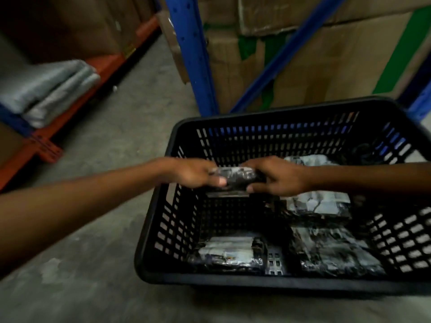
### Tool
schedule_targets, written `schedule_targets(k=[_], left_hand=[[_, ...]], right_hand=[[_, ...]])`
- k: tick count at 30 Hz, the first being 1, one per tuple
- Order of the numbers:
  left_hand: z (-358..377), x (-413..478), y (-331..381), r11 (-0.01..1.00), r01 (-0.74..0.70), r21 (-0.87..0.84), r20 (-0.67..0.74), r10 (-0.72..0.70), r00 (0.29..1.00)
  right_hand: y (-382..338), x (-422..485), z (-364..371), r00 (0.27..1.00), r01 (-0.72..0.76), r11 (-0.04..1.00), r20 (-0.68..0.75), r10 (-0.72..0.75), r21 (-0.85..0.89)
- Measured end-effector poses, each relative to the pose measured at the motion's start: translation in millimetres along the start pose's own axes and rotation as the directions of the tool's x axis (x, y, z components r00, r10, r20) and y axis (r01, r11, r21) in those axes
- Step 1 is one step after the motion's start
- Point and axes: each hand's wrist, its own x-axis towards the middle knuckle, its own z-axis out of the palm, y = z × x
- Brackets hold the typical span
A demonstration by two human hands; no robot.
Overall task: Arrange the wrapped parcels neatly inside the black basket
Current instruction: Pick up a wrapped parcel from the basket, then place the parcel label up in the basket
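Observation:
A black slotted plastic basket (161, 220) stands on the concrete floor. Both hands hold one dark plastic-wrapped parcel (235, 177) above the basket's left half: my left hand (193, 172) grips its left end and my right hand (277, 176) its right end. Several wrapped parcels lie on the basket floor: one at the near left (227, 254), one at the near right (333, 250), one at the middle right (319, 202), and one partly hidden behind my right hand (310, 159).
A blue rack post (191, 54) with a diagonal brace rises just behind the basket, with cardboard boxes (314, 54) stacked behind it. To the left, folded grey bags (49, 89) rest on an orange shelf beam (102, 66).

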Motion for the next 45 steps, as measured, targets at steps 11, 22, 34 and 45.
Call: schedule_targets(k=[11,22,34,45], left_hand=[[0.9,-22.6,-17.5,0.338,0.084,-0.937,-0.010,-0.267,0.964],[45.1,52.8,-26.3,0.542,0.145,-0.828,-0.141,-0.452,0.881],[64.1,108.7,-26.3,0.709,0.389,-0.588,-0.043,-0.507,0.861],[60.7,81.1,-16.7,0.849,0.326,-0.417,-0.081,-0.391,0.917]], right_hand=[[-9.7,15.5,-21.7,0.679,-0.494,0.181,0.247,0.692,0.850],[4.6,46.9,45.9,0.705,-0.510,0.339,0.159,0.691,0.791],[35.0,95.4,82.9,0.665,-0.744,0.597,0.248,0.704,0.301],[20.9,56.4,67.4,0.798,-0.579,0.649,0.177,0.577,0.494]])
